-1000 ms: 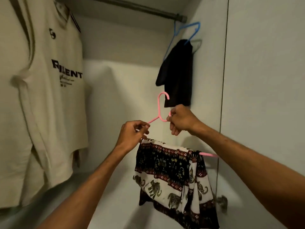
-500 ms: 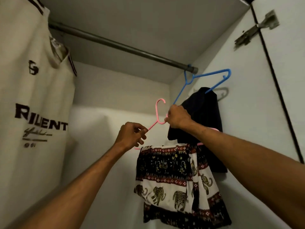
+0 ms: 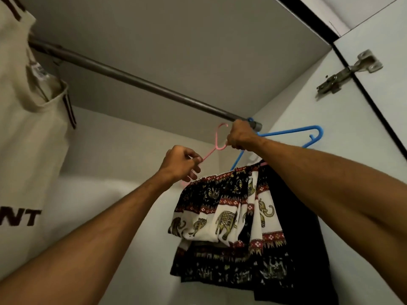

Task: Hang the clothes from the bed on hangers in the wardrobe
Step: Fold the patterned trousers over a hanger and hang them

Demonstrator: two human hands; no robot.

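Observation:
A pink hanger (image 3: 218,139) carries elephant-print shorts (image 3: 229,219) folded over its bar. My right hand (image 3: 240,135) grips the hanger at the base of its hook, just below the right end of the grey wardrobe rail (image 3: 136,81). My left hand (image 3: 181,165) pinches the hanger's left shoulder, lower and to the left. The pink hook sits just under the rail, not over it. A blue hanger (image 3: 308,134) with a black garment (image 3: 295,234) hangs on the rail behind my right hand.
A cream printed shirt (image 3: 28,150) hangs on the rail at the far left. The wardrobe's white side wall and a door with a metal hinge (image 3: 345,72) stand to the right. The rail between the shirt and the blue hanger is bare.
Both hands have lifted the pink hanger with the shorts from below up to the rail's right end. My view has tilted upward.

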